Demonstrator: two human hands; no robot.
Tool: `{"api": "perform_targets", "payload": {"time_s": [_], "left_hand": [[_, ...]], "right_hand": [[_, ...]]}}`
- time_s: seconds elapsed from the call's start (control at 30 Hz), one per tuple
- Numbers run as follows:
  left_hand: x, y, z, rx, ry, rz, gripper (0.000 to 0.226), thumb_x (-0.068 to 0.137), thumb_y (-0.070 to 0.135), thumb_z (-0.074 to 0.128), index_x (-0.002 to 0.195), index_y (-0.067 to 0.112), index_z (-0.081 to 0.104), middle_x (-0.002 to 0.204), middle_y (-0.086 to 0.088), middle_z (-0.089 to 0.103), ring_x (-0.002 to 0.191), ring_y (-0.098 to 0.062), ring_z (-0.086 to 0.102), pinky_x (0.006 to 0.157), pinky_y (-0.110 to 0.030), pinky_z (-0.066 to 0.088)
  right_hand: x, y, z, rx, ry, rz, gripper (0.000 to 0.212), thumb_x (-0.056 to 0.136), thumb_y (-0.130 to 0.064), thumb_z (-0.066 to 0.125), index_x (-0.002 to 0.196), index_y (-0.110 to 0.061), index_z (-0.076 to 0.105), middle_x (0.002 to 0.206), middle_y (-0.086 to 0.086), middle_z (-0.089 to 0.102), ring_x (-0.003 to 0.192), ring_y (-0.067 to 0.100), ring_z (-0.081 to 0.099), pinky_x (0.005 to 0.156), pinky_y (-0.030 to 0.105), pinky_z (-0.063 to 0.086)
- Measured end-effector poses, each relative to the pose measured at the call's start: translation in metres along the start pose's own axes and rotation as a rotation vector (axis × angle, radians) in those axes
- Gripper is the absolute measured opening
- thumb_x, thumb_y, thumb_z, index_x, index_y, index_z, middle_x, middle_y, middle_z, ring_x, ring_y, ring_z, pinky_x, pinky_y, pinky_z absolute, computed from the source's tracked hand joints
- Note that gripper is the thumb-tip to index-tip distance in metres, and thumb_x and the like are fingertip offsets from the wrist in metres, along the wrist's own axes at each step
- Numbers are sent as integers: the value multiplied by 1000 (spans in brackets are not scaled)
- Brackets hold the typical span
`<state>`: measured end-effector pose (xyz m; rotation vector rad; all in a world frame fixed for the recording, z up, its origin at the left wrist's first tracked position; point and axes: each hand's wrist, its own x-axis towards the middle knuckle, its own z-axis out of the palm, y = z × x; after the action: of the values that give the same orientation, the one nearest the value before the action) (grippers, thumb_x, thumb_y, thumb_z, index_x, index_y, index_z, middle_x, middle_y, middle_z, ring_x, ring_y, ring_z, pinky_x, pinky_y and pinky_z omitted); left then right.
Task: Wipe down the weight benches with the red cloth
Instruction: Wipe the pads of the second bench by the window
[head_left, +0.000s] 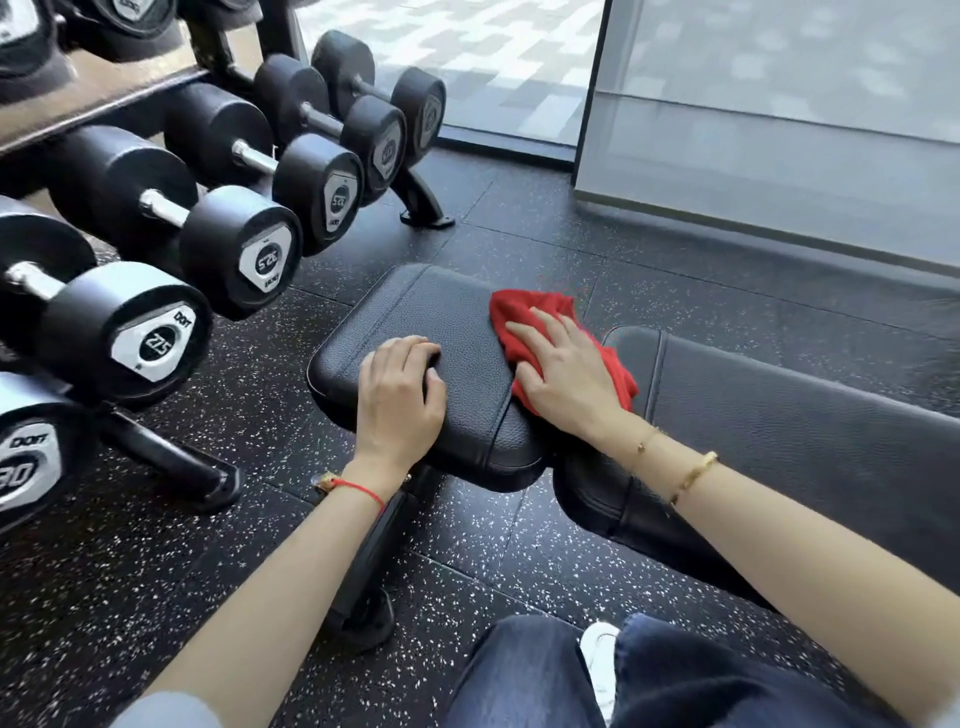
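A black padded weight bench fills the middle and right of the head view; its seat pad (457, 322) is nearest the dumbbell rack and its long back pad (789, 415) runs off to the right. The red cloth (524, 312) lies crumpled on the right side of the seat pad, at the gap between the two pads. My right hand (566, 371) presses flat on the cloth with fingers spread. My left hand (402, 397) rests on the near left part of the seat pad, fingers curled, holding nothing.
A dumbbell rack (171, 457) with several black dumbbells (234, 249) stands close on the left. The bench's black frame leg (363, 587) reaches the speckled rubber floor. A glass wall (779, 130) rises behind. My knees in dark jeans (524, 675) are at the bottom.
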<state>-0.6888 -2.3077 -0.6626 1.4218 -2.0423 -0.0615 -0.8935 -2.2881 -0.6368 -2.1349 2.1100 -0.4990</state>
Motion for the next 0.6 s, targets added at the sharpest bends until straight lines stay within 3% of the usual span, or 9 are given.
{"api": "perform_targets", "payload": {"time_s": [0.13,0.37,0.6], "left_hand": [[-1,0,2,2,2,-2,35,87,21,43,115,12,64,123,-5,62,119,-29,53,108,-43,35],[-1,2,2,-6,-12,-8,38,87,23,40,115,12,63,125,-4,61,121,-27,52,108,-44,34],[-1,1,5,3,3,3,37,87,21,42,115,13,63,125,-3,61,120,-26,52,107,-43,35]], "right_hand": [[-22,8,-1,20,-34,-151,53,90,-34,45,143,-31,45,156,1,35,145,24,28,123,37,13],[51,0,3,15,-30,-8,47,94,-35,48,140,-35,48,156,-2,35,146,26,25,122,40,13],[2,10,-5,97,-86,-348,49,89,-27,54,139,-31,52,152,-4,41,144,22,32,122,38,17]]}}
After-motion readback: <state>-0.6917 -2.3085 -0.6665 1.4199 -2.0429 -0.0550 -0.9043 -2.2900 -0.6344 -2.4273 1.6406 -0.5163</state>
